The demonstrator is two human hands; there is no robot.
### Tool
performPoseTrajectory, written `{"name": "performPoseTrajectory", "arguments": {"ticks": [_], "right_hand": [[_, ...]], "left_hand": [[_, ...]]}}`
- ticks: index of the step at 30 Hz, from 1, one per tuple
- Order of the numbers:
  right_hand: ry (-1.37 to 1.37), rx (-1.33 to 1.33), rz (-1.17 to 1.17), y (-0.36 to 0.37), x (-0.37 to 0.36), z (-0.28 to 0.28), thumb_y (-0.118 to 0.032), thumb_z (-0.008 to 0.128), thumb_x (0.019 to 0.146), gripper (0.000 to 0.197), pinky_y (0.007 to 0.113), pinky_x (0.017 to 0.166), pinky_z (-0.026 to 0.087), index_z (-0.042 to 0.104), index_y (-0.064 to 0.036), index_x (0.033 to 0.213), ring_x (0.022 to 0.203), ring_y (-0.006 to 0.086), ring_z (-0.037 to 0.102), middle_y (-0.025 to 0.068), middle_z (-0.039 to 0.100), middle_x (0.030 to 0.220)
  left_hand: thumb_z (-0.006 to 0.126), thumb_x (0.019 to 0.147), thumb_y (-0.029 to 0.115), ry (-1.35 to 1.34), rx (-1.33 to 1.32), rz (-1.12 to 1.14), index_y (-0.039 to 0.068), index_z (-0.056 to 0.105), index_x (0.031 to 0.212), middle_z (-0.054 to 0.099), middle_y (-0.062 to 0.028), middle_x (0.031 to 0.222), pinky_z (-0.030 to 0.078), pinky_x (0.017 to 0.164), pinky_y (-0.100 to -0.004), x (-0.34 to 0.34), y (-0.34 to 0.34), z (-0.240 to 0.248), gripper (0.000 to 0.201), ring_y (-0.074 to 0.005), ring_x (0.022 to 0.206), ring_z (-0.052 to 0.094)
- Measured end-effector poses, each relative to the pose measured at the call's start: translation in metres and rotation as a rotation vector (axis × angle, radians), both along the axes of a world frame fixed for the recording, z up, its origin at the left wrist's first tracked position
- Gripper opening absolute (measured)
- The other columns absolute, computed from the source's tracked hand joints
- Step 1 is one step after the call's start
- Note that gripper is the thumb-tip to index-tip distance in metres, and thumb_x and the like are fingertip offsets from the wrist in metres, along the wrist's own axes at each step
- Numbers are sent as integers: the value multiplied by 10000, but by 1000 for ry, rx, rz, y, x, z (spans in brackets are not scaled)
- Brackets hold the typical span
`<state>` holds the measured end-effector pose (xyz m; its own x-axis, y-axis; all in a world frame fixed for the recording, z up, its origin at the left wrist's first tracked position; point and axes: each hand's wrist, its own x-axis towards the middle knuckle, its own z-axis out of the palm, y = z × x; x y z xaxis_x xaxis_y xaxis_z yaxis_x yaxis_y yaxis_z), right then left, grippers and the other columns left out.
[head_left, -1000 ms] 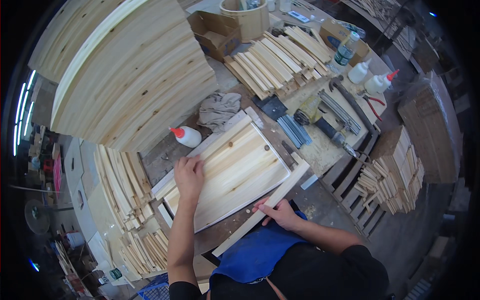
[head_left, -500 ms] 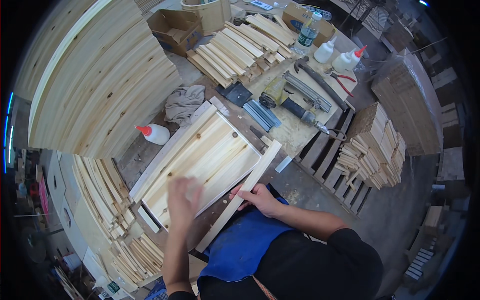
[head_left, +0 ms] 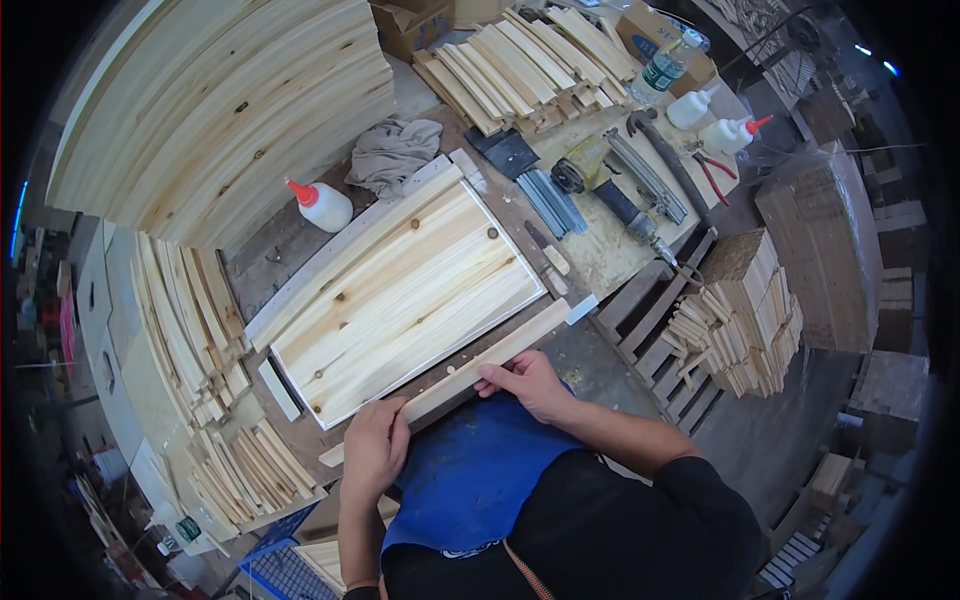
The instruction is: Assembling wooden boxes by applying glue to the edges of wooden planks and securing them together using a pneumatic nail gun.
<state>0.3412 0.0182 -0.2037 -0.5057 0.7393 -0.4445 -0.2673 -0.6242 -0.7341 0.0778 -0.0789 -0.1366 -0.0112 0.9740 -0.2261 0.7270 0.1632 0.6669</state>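
Wooden strip, in the grip of left hand and right hand — bottle beyond, green label

Left fingers and right fingers hold a wooden strip beside a panel.

One narrow, pale wooden strip was held parallel beside the near long edge of one flat-lying, knotty wooden panel.

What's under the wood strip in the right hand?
Brown bench top shows along the wood strip's far edge, blue apron along its near edge. What lies directly beneath is covered by the strip and, partly, the left hand and right hand.
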Motion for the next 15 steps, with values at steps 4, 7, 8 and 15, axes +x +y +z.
{"name": "performPoseTrajectory", "arguments": {"ticks": [4, 7, 8, 15], "right_hand": [[-151, -32, 32, -7, -8, 2, -195, 719, 1039, 260, 292, 746, 623, 715, 36, 1159, 856, 180, 750, 140, 766, 1026], [-244, -118, 35, -10, -10, 8, -229, 725, 1040, 286, 288, 705, 619, 724, 44, 1126, 800, 178, 749, 141, 769, 1000], [-257, -147, 38, -9, -10, 9, -236, 727, 1039, 293, 285, 688, 614, 722, 47, 1116, 792, 174, 748, 139, 768, 988], [-492, -160, 434, 14, 7, 22, -265, 723, 1041, 288, 276, 649, 591, 720, 22, 1069, 776, 146, 736, 110, 765, 925]], "left_hand": [[776, 896, 105, -23, 44, 115, 37, 708, 1172, 693, -151, 1068, 546, 858, -460, 13, 0, 5, 292, -356, 984, 671], [818, 845, 88, 55, 213, 9, 34, 717, 1179, 696, -158, 1092, 547, 886, -456, 14, -8, -19, 353, -375, 996, 664], [818, 845, 88, 55, 214, 9, 34, 717, 1179, 696, -158, 1092, 547, 886, -456, 15, -8, -22, 353, -375, 996, 664], [844, 813, 107, 229, 343, 33, 51, 718, 1204, 673, -117, 1099, 503, 911, -456, 21, -7, -44, 414, -343, 1019, 630]]}}
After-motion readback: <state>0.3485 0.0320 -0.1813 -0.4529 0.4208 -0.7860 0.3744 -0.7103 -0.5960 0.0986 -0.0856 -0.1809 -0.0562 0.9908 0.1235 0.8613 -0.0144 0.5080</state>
